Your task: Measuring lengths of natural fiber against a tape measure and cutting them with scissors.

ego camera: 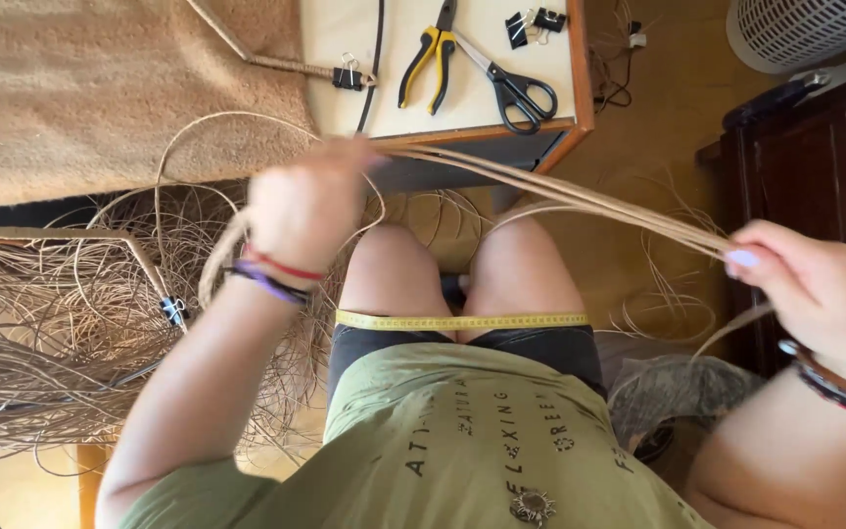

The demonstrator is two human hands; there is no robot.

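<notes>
1. Hands were two: the left hand (307, 201) was blurred and closed around one end of a bundle of rattan strands (580, 196), and the right hand (815, 294) pinched the other end between thumb and fingers.
2. Strands in that bundle could not be counted exactly; several thin tan ones ran side by side from hand to hand, stretched above both knees.
3. One yellow measuring tape (462, 320) lay across the two thighs, just above the dark shorts.
4. One pair of yellow-handled pliers (428, 61) and one pair of black-handled scissors (511, 83) lay next to each other on the bench (540, 132), their tips close together.
5. Two black binder clips (533, 24) sat near the far edge of the bench, and a third clip (348, 76) gripped a woven edge beside a black cord.
6. One tan woven mat (100, 88) covered the left part of the bench.
7. One large tangle of loose rattan (61, 333) lay on the floor to the left, with a fourth small clip (174, 311) on a strip there.
</notes>
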